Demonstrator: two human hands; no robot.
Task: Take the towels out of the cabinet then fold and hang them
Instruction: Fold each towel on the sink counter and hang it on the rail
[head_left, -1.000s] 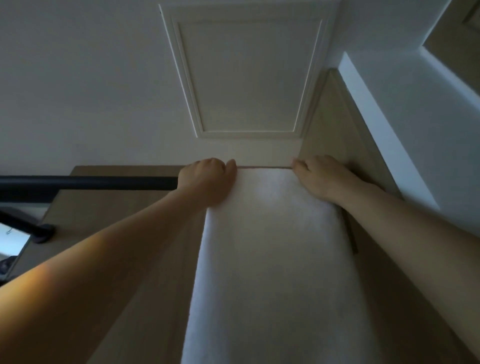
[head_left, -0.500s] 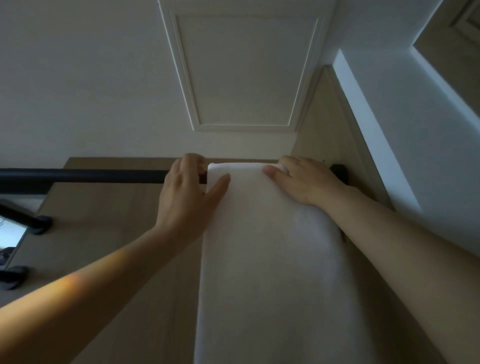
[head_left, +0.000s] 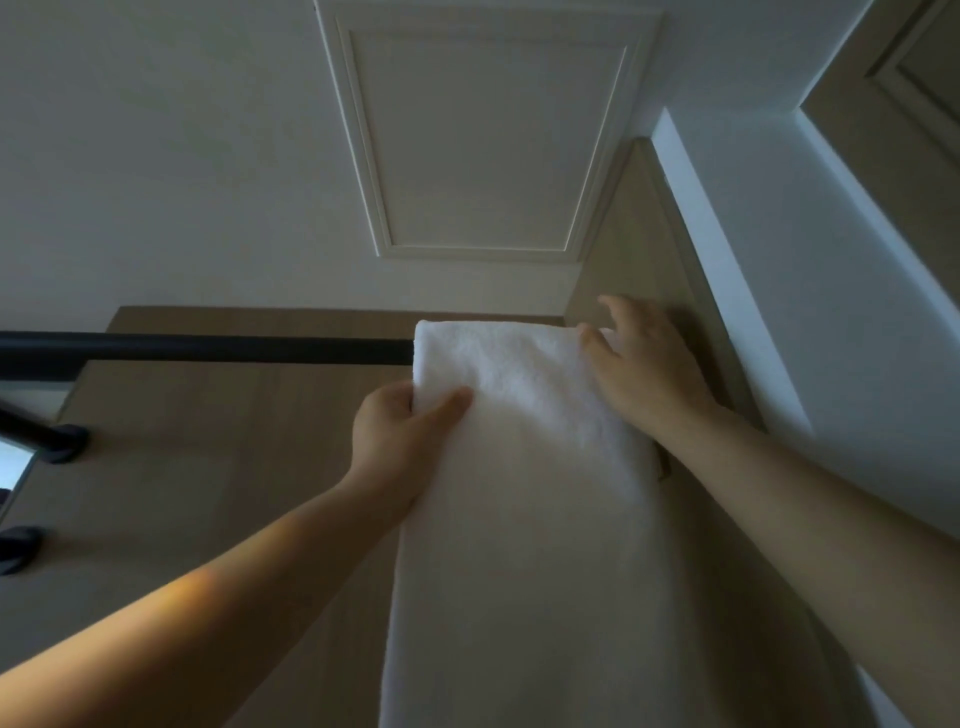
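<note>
I see the white towel draped over the black rail at the rail's right end. Its fold sits on top of the bar and its long axis runs straight down from there, out past the lower edge of my view. Its short edge lies along the rail.

My left hand grips the towel's left edge just below the rail, thumb on the front face and fingers curled round behind. My right hand lies on the towel's upper right corner with fingers spread and loose, clamping nothing; the fingertips reach past the cloth toward the wooden side panel. The two hands are apart, one on each long edge.

The towel's right edge is just beside that side panel. To its left the rail runs bare all the way to the dark bracket near its left end. Behind the rail stands a flat wooden back panel, and above it I see a pale framed hatch.
</note>
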